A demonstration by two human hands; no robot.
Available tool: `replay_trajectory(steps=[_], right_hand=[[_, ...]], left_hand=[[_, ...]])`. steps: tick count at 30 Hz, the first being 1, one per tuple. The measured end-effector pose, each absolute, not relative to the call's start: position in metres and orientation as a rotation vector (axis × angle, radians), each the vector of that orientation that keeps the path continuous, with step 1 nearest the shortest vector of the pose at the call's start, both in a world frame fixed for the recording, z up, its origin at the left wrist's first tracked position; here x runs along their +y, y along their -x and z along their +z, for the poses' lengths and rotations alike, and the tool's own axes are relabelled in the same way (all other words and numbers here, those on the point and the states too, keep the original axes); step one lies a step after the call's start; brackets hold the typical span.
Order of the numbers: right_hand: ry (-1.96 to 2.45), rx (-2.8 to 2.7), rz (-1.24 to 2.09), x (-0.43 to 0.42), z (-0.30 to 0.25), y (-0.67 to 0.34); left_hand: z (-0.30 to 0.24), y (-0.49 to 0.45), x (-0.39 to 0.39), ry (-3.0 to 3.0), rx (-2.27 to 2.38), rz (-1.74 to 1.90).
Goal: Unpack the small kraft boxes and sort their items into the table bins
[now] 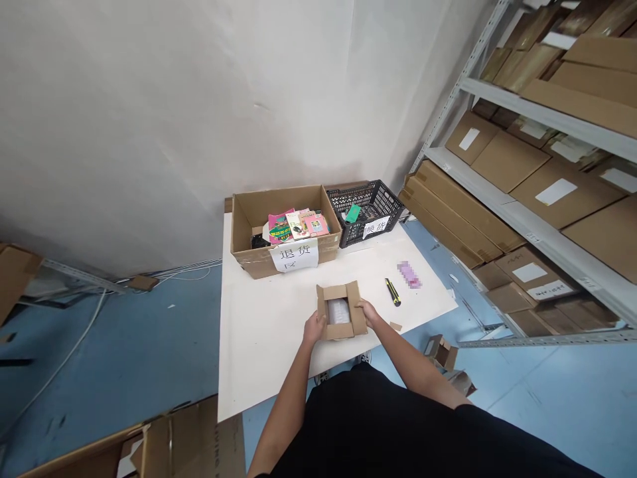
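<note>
Both my hands grip a small open cardboard box near the front edge of the white table. My left hand is closed on its left side, and my right hand is closed on its right side. The box's flaps are folded outward, and inside lies a whitish, clear-wrapped item whose kind I cannot make out. To the right of the box a yellow and black box cutter lies on the table. Beyond it is a blurred pink-purple item.
A large cardboard box with colourful packages stands at the back of the table. Beside it sits a black plastic crate holding a green item. Shelves with cartons rise on the right. Open cartons lie on the floor.
</note>
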State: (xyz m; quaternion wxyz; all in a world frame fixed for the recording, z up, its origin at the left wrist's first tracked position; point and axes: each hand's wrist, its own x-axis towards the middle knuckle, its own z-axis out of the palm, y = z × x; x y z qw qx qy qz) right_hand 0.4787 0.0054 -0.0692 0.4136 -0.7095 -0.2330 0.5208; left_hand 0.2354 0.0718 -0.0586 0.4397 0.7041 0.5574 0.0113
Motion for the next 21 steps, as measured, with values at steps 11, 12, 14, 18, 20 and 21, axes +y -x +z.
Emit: replay_trajectory(steps=[11,12,14,18,20,21], right_hand=[[2.22,-1.468,0.584,-0.012,-0.07,-0.465],[2.254,-1.545,0.605,-0.008,-0.067,-0.461],[2.339,-1.601,0.611,0.0,-0.064,-0.453],[2.344,-1.621,0.569,0.012,-0.06,-0.444],[2.332,-1.646,0.586,0.021,-0.057,-0.446],[2.348,-1.659,0.611,0.028,-0.055,-0.449]], left_hand=[[-0.055,-0.267,0.051,-2.174,1.056,-0.004],[-0.054,-0.27,0.05,-2.17,1.009,-0.021],[-0.054,-0.271,0.049,-2.118,0.993,0.013],[-0.056,-0.259,0.047,-1.983,1.005,0.119],[-0.056,-0.252,0.046,-1.975,0.977,0.12],[-0.057,-0.25,0.046,-1.986,0.949,0.104]])
